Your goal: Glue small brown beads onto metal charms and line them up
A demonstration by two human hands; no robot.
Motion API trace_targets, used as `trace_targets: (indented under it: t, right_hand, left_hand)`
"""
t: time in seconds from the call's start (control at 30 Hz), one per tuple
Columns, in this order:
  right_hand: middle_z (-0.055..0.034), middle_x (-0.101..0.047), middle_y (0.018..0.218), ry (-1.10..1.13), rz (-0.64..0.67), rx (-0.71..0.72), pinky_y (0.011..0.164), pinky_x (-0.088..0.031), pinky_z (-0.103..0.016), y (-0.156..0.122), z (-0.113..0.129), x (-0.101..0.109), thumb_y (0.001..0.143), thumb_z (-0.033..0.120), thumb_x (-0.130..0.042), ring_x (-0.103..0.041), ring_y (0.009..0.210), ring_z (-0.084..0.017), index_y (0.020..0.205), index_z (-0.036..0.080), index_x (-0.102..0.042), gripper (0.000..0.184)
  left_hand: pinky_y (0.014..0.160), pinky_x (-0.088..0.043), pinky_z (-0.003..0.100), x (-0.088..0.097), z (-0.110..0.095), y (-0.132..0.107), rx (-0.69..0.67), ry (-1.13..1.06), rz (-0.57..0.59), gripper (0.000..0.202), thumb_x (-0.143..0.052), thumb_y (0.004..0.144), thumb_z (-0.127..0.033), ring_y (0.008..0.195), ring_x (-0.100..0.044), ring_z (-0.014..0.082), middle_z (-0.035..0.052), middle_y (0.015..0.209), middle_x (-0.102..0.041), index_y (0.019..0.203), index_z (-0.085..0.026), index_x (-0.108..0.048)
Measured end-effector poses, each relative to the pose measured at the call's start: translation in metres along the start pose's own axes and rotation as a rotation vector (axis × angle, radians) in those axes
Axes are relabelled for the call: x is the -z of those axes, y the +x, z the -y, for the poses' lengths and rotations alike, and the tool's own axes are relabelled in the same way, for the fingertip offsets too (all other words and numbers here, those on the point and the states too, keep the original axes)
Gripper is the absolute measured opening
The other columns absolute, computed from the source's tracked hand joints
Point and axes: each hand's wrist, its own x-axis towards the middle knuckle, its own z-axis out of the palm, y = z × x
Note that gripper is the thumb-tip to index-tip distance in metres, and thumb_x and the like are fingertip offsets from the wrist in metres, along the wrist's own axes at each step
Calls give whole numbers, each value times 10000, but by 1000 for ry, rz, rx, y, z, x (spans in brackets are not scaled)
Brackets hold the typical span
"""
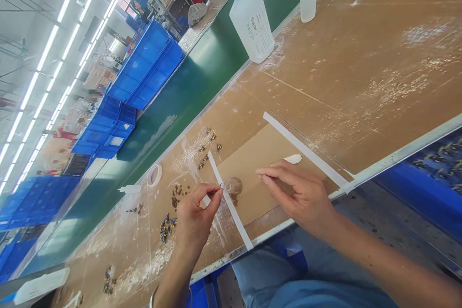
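My left hand (197,214) is closed in a pinch, its fingertips on something too small to make out. Right beside those fingertips is a small clear cup (234,186) on a cardboard sheet (252,168), with a few brown bits below it. My right hand (301,195) is also pinched, to the right of the cup, around something thin that the fingers mostly hide. A white rounded piece (293,159) shows just behind that hand; I cannot tell whether it belongs to the held thing. Small brown beads (175,197) and blue-and-gold pieces (166,227) lie left of my left hand.
White strips (306,151) edge the cardboard. A large blue-capped bottle (252,24) and a small dropper bottle (308,0) stand at the back. A tape roll (154,175) lies at left. Beyond runs a green belt (202,77) with blue crates (147,67). A blue bin (426,187) is at right.
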Motion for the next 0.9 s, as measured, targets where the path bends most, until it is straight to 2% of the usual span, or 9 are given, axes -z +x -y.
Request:
trace_targets:
  t: [0.13,0.23,0.37,0.5,0.67,0.77,0.9]
  right_hand:
    - [-27,-680,878,-14,-6,1,727,-550,-249,0,1,1,954,111,-512,-658,795,-128,1058,212,-671,215]
    - [-21,-687,875,-36,-18,8,744,-545,-235,0,2,2,941,97,-540,-662,808,-120,1044,203,-675,200]
    - [-4,-697,881,-90,-1,-18,758,-536,-228,-2,4,4,936,113,-567,-664,804,-113,1035,223,-681,187]
    - [9,-709,899,-150,25,-32,758,-543,-236,-5,2,5,944,163,-571,-675,808,-122,1045,255,-681,175]
    - [8,-709,906,-184,61,-23,724,-546,-263,-8,1,5,950,198,-577,-677,780,-141,1068,282,-675,176]
    - [5,-705,887,-204,59,-9,719,-539,-263,-8,2,4,945,180,-583,-667,771,-140,1063,276,-680,181]
    - [5,-711,873,-284,64,37,713,-526,-237,-7,3,4,929,149,-605,-660,760,-122,1039,254,-689,174]
  left_hand:
    - [676,-499,258,3,-8,-3,5,-15,-15,113,-638,856,-274,719,-667,159,-2,773,-735,808,-237,-733]
    - [685,-509,250,11,-6,-16,88,-54,-95,103,-663,848,-300,723,-663,154,-7,789,-736,808,-238,-735]
    - [747,-540,271,19,21,-53,301,-143,-222,175,-717,822,-387,788,-692,175,11,829,-748,868,-221,-747]
    - [812,-565,310,12,54,-97,424,-181,-302,267,-743,789,-453,846,-717,204,40,859,-767,854,-194,-753]
    - [798,-584,332,-4,64,-125,449,-204,-295,303,-737,790,-486,843,-723,220,59,859,-775,853,-190,-758]
    - [802,-576,328,-9,62,-126,423,-204,-302,253,-726,808,-445,832,-714,210,54,856,-769,843,-197,-758]
    - [801,-561,320,-7,59,-121,366,-170,-247,161,-698,830,-363,824,-709,202,37,834,-764,825,-213,-757]
